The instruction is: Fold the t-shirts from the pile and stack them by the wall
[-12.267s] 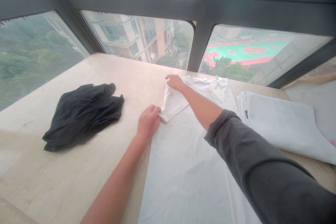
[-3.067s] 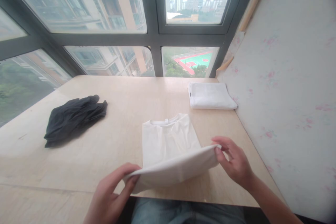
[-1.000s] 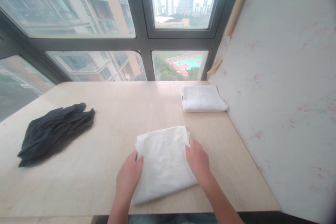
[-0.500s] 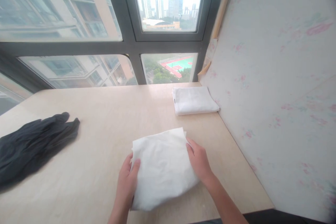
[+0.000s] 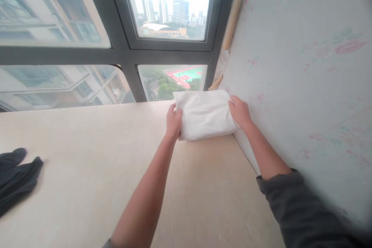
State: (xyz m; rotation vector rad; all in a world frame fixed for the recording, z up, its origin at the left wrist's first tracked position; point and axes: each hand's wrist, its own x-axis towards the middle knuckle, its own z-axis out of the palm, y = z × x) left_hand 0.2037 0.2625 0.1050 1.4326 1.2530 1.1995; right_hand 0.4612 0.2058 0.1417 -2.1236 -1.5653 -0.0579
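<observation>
A folded white cloth (image 5: pixel 205 114), possibly a garment, is held flat between my two hands in the far right corner by the window and wall. My left hand (image 5: pixel 174 123) grips its left edge, thumb on top and fingers beneath. At the right edge, my right hand (image 5: pixel 240 111) pinches the fabric close to the papered wall. The other folded white cloth, seen earlier in this corner, is hidden under the one I hold; whether the two touch I cannot tell. Dark crumpled clothing (image 5: pixel 17 178) lies at the far left, cut off by the picture's edge.
A pale wooden surface (image 5: pixel 95 170) spreads below the dark window frame (image 5: pixel 122 56). On the right rises a flower-patterned wall (image 5: pixel 290 77). A torn strip of wallpaper (image 5: pixel 216 83) sticks out above the corner.
Both hands have carried the folded white cloth forward and right, from the near surface to the corner, over the other folded white cloth. The view has shifted right.
</observation>
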